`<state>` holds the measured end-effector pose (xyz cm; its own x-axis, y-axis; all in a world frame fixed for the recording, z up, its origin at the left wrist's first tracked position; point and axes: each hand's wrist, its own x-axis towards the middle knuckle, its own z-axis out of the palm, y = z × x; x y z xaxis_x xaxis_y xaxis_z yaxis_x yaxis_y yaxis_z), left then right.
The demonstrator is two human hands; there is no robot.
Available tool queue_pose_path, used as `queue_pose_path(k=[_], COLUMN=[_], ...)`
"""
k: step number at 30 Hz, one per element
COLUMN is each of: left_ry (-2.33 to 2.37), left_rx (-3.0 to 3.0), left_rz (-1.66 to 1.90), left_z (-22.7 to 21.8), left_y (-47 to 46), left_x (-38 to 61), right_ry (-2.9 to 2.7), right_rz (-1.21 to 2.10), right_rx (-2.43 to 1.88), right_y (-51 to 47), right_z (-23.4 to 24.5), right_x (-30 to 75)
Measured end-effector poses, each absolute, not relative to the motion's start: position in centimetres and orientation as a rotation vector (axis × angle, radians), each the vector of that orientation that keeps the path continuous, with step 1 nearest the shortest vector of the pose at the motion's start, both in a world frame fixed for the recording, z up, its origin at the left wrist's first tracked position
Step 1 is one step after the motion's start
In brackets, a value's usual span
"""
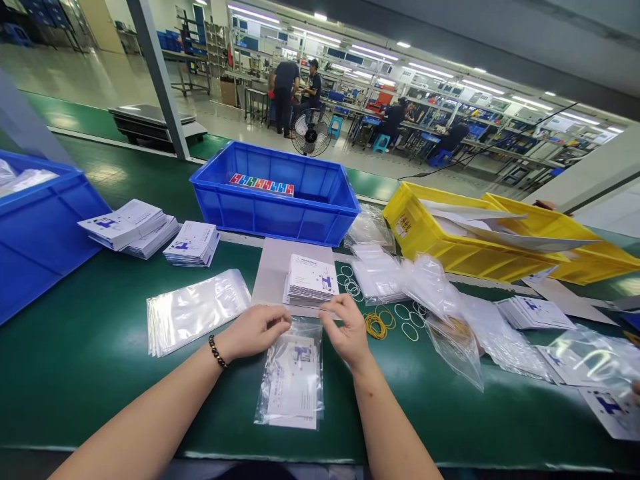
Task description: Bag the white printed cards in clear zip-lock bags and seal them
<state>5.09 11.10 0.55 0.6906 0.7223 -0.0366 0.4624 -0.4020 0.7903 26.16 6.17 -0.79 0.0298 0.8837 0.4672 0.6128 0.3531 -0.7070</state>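
A clear plastic bag (295, 380) with a white printed booklet inside lies flat on the green table in front of me. My left hand (261, 329) is at the bag's upper left corner, thumb and fingers closed on its edge. At the upper right corner, my right hand (347, 328) has its fingers bent and thumb and fingertips pinched at the film. Just beyond the bag, a stack of booklets (311, 277) rests on a grey cardboard sheet (269, 267). Left of my left hand is a pile of empty clear bags (197, 308).
Blue bins (280, 223) (45, 240) stand behind and left; yellow bins (465, 250) hold papers. More booklet stacks (193, 243) lie left. Rubber bands (376, 325), white rings (410, 331) and bagged items (380, 277) lie right. Another person's fingers (636, 392) show at the right edge.
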Motion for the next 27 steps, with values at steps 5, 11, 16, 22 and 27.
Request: queue_pose_path(k=[5,11,16,22,27], left_ry=[1.035,1.052,0.98,0.824,0.809], left_rx=[1.96,2.022,1.983,1.888,1.705], left_rz=[0.492,0.389,0.368,0.285,0.425], left_z=[0.1,0.2,0.2,0.3,-0.1], left_y=[11.3,11.3,10.9,10.8,10.8], left_x=[5.4,6.4,6.3,6.0,6.2], right_ry=[-1.354,-1.086,-0.714,-0.719,-1.011], right_rz=[0.41,0.721,0.604,0.791,0.927], right_rx=[-1.539,-1.453,-1.294,-1.253,-1.344], right_y=[7.3,8.0,8.0,7.6,7.1], right_z=[-2.6,-3.3,-2.5,-1.4,-1.0], right_x=[26.5,26.7,27.4,27.7,27.6])
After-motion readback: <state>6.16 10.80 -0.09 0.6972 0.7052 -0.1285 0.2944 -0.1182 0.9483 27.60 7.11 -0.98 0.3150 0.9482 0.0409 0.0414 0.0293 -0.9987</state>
